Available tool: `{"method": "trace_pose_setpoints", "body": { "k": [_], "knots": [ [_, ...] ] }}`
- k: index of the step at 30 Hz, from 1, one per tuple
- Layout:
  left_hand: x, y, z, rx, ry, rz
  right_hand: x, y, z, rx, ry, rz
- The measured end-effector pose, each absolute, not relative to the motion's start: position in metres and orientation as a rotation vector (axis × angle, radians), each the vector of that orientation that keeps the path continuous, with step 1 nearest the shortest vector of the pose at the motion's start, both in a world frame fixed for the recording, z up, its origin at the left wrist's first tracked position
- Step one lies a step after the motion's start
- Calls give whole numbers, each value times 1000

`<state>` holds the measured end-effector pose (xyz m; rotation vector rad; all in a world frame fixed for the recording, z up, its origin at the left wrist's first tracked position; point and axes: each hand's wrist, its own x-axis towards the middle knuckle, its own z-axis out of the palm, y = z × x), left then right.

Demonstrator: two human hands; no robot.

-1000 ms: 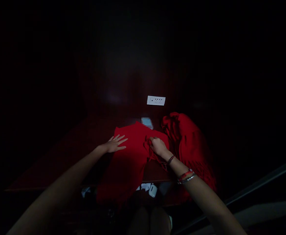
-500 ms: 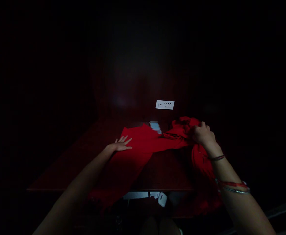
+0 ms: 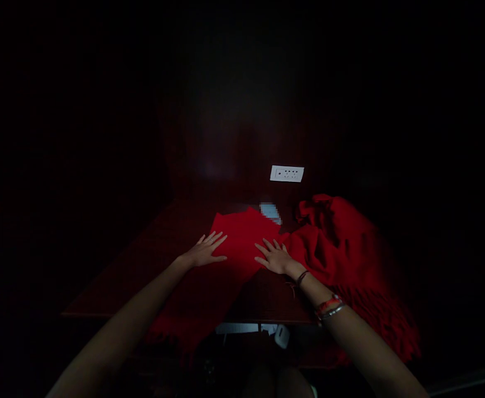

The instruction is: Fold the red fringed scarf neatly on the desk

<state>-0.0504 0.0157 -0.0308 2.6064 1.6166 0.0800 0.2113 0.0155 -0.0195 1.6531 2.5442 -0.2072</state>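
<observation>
A red fringed scarf lies across the dark wooden desk. Its left part is spread fairly flat, and a fringed end hangs over the front edge. The right part is a rumpled heap whose fringe drapes off toward the lower right. My left hand rests flat on the left side of the scarf with fingers spread. On the flat part's right side, beside the heap, lies my right hand, palm down and fingers apart. Neither hand grips anything.
A pixelated pale-blue item lies behind the scarf. Above it, a white socket panel is set in the dark back wall. Below the desk front edge, a white rounded case and pale papers show. The surroundings are very dark.
My right hand has let go of the bunched scarf and moved left onto its flat part. The heap has dropped and spread at the right. My left hand stays on the scarf.
</observation>
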Motion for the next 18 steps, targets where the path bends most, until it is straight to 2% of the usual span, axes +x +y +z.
{"method": "trace_pose_setpoints", "body": {
  "k": [5,10,14,18],
  "knots": [
    [-55,16,-27,2558,1686,125,232,27,12,1588,2531,-175],
    [-42,30,-24,2518,1651,170,229,64,23,1840,2567,40],
    [-37,35,-31,2526,1687,288,229,77,16,1816,2511,-56],
    [-39,35,-36,2518,1756,343,256,72,46,1767,2680,-8]
  ]
}}
